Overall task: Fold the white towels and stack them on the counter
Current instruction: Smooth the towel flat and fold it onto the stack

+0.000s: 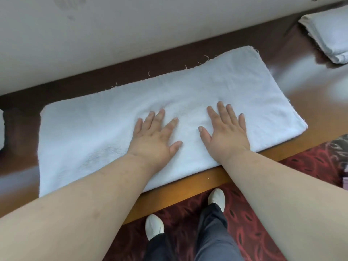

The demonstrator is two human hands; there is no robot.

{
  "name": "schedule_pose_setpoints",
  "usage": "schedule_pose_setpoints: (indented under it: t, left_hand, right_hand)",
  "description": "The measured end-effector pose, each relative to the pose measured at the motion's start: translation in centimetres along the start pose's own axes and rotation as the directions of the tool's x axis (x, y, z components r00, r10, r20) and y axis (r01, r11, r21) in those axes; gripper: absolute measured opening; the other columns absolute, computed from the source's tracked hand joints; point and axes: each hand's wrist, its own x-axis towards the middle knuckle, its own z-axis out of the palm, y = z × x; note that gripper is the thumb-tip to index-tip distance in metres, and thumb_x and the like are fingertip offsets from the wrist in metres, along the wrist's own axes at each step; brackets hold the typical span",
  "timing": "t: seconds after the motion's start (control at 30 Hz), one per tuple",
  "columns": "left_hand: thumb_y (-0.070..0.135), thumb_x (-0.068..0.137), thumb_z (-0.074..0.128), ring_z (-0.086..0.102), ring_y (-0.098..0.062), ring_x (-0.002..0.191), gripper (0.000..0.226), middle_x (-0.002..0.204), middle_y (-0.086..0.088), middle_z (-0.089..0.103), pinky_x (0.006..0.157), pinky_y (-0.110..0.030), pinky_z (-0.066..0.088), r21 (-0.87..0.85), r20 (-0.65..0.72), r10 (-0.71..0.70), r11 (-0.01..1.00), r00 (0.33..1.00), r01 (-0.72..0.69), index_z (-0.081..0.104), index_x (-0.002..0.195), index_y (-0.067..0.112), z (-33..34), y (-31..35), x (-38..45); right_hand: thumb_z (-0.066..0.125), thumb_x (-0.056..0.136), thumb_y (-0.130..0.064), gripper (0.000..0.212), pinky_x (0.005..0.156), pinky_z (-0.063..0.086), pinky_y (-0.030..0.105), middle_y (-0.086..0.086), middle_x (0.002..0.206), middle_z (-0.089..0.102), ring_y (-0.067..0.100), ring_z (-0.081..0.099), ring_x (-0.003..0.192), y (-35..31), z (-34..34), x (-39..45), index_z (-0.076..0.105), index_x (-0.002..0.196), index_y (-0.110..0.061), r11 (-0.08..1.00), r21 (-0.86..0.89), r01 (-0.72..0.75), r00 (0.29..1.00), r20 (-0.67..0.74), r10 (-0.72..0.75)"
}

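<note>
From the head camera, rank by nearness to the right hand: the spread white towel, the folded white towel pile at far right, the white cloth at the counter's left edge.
1. Spread white towel: directly under the right hand, which lies flat on it.
2. Folded white towel pile: far right, by the wall.
3. White cloth: left frame edge, barely visible.

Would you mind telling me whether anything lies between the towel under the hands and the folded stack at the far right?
Nothing visible does: bare counter separates the towel from the folded stack.
</note>
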Motion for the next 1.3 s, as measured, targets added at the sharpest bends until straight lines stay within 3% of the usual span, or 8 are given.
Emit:
schedule_pose_setpoints:
  t: [0.1, 0.17, 0.3, 0.47, 0.77, 1.0, 1.13, 1.3]
  left_hand:
    - [0.058, 0.095, 0.028, 0.042, -0.028, 0.128, 0.051, 0.143, -0.001, 0.048, 0.102, -0.042, 0.036, -0.222, -0.173, -0.098, 0.973, 0.98, 0.058, 0.047, 0.138, 0.036, -3.4, -3.7, 1.6]
    - [0.044, 0.098, 0.041, 0.043, -0.032, 0.128, 0.047, 0.143, -0.007, 0.048, 0.103, -0.044, 0.037, -0.249, -0.235, -0.236, 0.952, 0.943, 0.176, 0.046, 0.141, 0.027, -4.7, -8.2, 3.0]
    - [0.052, 0.091, 0.053, 0.036, -0.038, 0.135, 0.075, 0.153, -0.01, 0.034, 0.108, -0.049, 0.033, -0.023, 0.031, -0.452, 0.891, 0.891, 0.453, 0.022, 0.154, 0.026, -6.1, -15.1, 4.3]
    - [0.058, 0.083, 0.062, 0.038, -0.036, 0.126, 0.056, 0.136, -0.01, 0.045, 0.101, -0.047, 0.038, 0.027, 0.037, -0.446, 0.895, 0.894, 0.445, 0.053, 0.133, 0.036, -7.3, -16.1, 5.0]
    - [0.03, 0.085, 0.062, 0.053, -0.033, 0.091, 0.014, 0.099, -0.006, 0.055, 0.081, -0.042, 0.049, -0.058, -0.095, -0.274, 0.961, 0.957, 0.27, 0.052, 0.077, 0.025, -8.0, -14.6, 4.4]
    - [0.037, 0.093, 0.056, 0.055, -0.023, 0.081, 0.037, 0.091, 0.006, 0.056, 0.068, -0.034, 0.042, -0.189, -0.146, -0.146, 0.975, 0.978, 0.117, 0.048, 0.128, 0.029, -8.1, -12.8, 2.0]
    - [0.027, 0.096, 0.048, 0.06, -0.027, 0.091, 0.029, 0.112, 0.0, 0.062, 0.069, -0.034, 0.044, -0.132, -0.221, -0.058, 0.991, 0.973, 0.029, 0.06, 0.122, 0.031, -7.8, -9.6, -1.6]
    - [0.021, 0.088, 0.065, 0.065, -0.028, 0.077, 0.025, 0.091, 0.0, 0.065, 0.056, -0.036, 0.052, -0.086, -0.319, 0.113, 0.985, 0.941, -0.148, 0.07, 0.111, 0.027, -6.5, -5.4, -7.8]
  right_hand:
    - [0.009, 0.091, -0.068, 0.075, 0.123, -0.005, 0.047, -0.005, 0.167, -0.004, 0.016, -0.011, 0.152, -0.1, -0.2, -0.2, 0.006, 0.158, -0.034, 1.0, -0.018, -0.013, 1.0, 0.003, 0.013]
    - [0.009, 0.091, -0.068, 0.074, 0.123, -0.004, 0.047, -0.005, 0.167, -0.002, 0.016, -0.009, 0.153, -0.2, -0.1, -0.2, 0.007, 0.158, -0.034, 1.0, -0.018, -0.017, 1.0, -0.01, 0.017]
    - [0.013, 0.093, -0.066, 0.072, 0.124, -0.001, 0.046, -0.004, 0.167, 0.006, 0.016, -0.002, 0.153, -0.1, 0.1, -0.3, 0.014, 0.157, -0.034, 1.0, 0.0, -0.02, 0.998, -0.058, 0.02]
    - [0.017, 0.094, -0.062, 0.068, 0.124, 0.0, 0.042, -0.005, 0.166, 0.012, 0.015, 0.003, 0.153, 0.1, 0.2, -0.4, 0.02, 0.156, -0.034, 0.999, 0.032, -0.019, 0.995, -0.092, 0.022]
    - [0.023, 0.095, -0.056, 0.066, 0.124, 0.001, 0.041, -0.003, 0.166, 0.016, 0.015, 0.006, 0.153, 0.0, -0.2, -0.6, 0.027, 0.155, -0.03, 0.997, 0.072, -0.02, 0.995, -0.094, 0.026]
    - [0.024, 0.095, -0.055, 0.065, 0.124, 0.002, 0.042, -0.003, 0.165, 0.018, 0.017, 0.008, 0.152, -0.1, -0.2, -0.7, 0.029, 0.155, -0.029, 0.997, 0.075, -0.018, 0.995, -0.096, 0.026]
    - [0.022, 0.094, -0.056, 0.067, 0.124, 0.001, 0.042, -0.002, 0.165, 0.019, 0.017, 0.009, 0.152, -0.1, -0.3, -0.7, 0.029, 0.155, -0.029, 0.998, 0.064, -0.01, 0.995, -0.095, 0.016]
    - [0.028, 0.094, -0.054, 0.068, 0.124, 0.006, 0.041, 0.0, 0.162, 0.026, 0.018, 0.016, 0.151, -0.1, -0.1, -0.9, 0.025, 0.155, -0.025, 0.991, 0.131, -0.012, 0.986, -0.161, 0.033]
